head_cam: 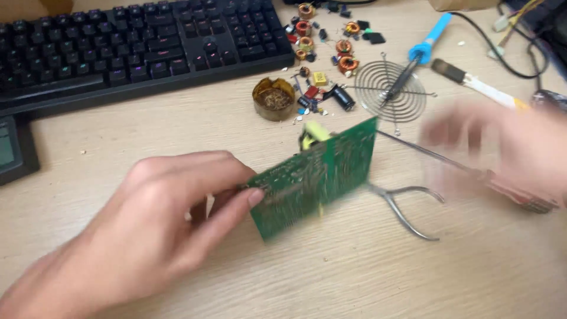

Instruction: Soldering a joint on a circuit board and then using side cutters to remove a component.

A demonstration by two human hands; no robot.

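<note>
**Green circuit board held on edge over the bench**

Here the left hand (147,230) is closed around the near-left end of a green circuit board (316,177), thumb on the facing side and fingers curled behind it. The board stands on edge, tilted, solder side toward the camera, with a yellow component (316,131) showing above its top edge. It sits in the middle of the wooden bench (118,136), and whether its lower edge rests on the wood cannot be told.

Right of the board, the right hand (508,147) is heavily blurred. It appears to be wrapped around a handle (520,198) from which a thin metal shaft (425,152) runs toward the board's upper right corner; how tightly the fingers close cannot be told through the blur.

Just right of the board's lower corner, metal pliers (407,204) lie flat on the bench. Beyond the board's top edge sits a small round tin (273,98), and beside it a scatter of loose electronic parts (322,88), among them several copper-wound coils (345,56). Up and to the right of the board, a round wire grille (391,90) lies with a blue-handled soldering iron (422,50) resting across it. Far behind the board to the left, a black keyboard (130,47) spans the back of the bench.
</note>
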